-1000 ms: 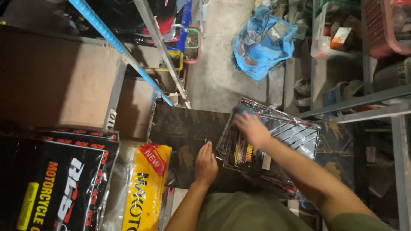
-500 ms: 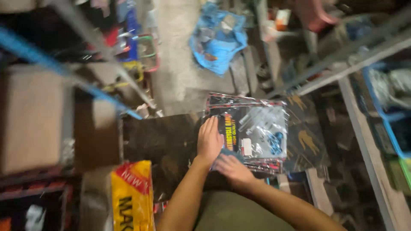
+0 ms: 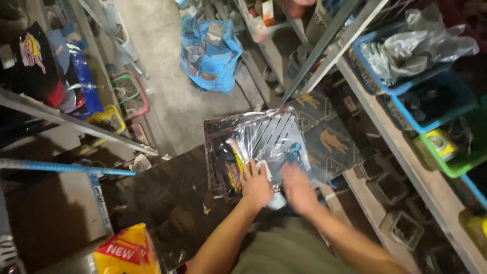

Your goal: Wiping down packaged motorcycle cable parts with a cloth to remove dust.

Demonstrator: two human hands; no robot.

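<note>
- Since the earlier frame the person's view has swung round and both hands have slid to the near edge of the flat clear-plastic packet of dark ribbed parts [image 3: 264, 147]; before, the left hand lay higher on its yellow label.
- Nearest the camera, the left hand [image 3: 255, 183] lies flat on the packet's near edge, fingers spread, pressing rather than clasping.
- The right hand [image 3: 298, 189] is blurred by motion just beside it; whether its grip is open or closed cannot be told. A small white object [image 3: 276, 201] shows between the two hands, its kind unclear.
- The packet rests on a dark glossy desk top [image 3: 167, 198], overlapping a black sheet with gold animal prints [image 3: 329, 139] to its right. It is laid down and steadied; judging from this, handling at its near edge is under way and nothing is taken out yet.
- A yellow and red bag [image 3: 127, 251] sits at the lower left.
- Farther off, a crumpled blue plastic bag [image 3: 210, 53] lies on the concrete floor, and blue baskets [image 3: 421, 86] stand on the right shelf.
</note>
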